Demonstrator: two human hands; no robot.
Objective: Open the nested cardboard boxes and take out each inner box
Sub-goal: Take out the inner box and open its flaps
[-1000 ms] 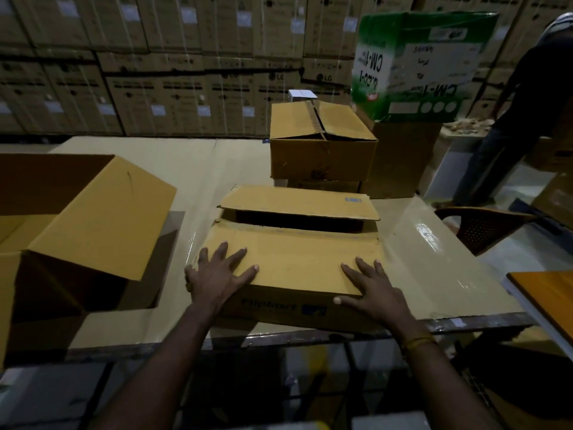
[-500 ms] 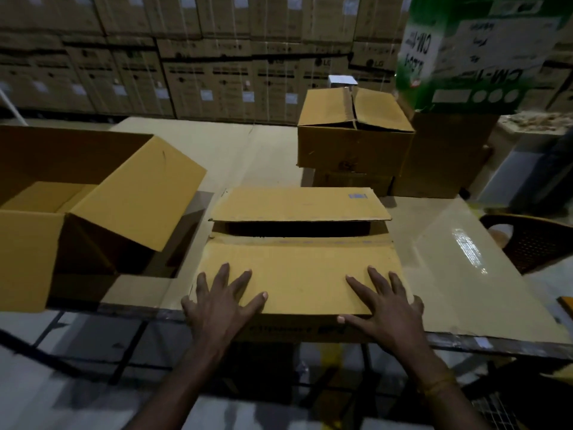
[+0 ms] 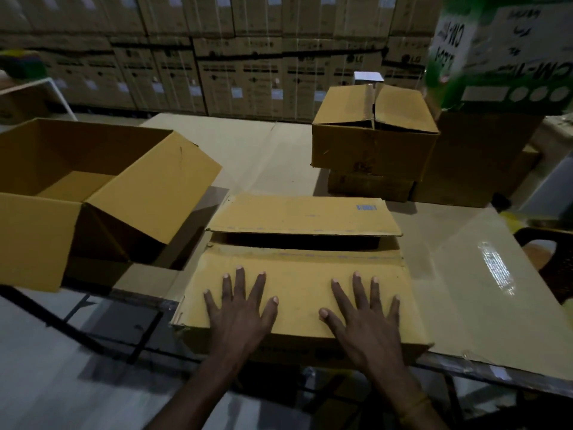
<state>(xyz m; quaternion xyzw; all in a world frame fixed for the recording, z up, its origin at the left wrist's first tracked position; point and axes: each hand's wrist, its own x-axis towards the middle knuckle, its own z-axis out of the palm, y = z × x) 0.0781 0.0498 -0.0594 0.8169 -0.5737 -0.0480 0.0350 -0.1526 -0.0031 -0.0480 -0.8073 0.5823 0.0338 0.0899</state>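
Note:
A flat brown cardboard box [image 3: 297, 268] lies at the table's front edge, slightly overhanging it. Its near top flap is down and its far flap [image 3: 304, 214] lies almost level, leaving a dark gap between them. My left hand [image 3: 240, 308] presses flat on the near flap with fingers spread. My right hand [image 3: 364, 311] presses flat on the same flap further right, fingers straight. A large open brown box [image 3: 62, 187] stands at the left, its flaps raised and its inside bare.
The table [image 3: 465, 274] is covered with flat cardboard and shiny tape. Two stacked brown boxes [image 3: 372, 141] sit at the back right, beside a dark box topped by a green-and-white carton [image 3: 502, 51]. A brown chair [image 3: 548, 252] stands at the right. Stacked cartons [image 3: 217, 57] fill the back wall.
Both hands have slid a little further onto the near flap and closer together. The camera has moved nearer and leftward; the box sits closer to the table edge.

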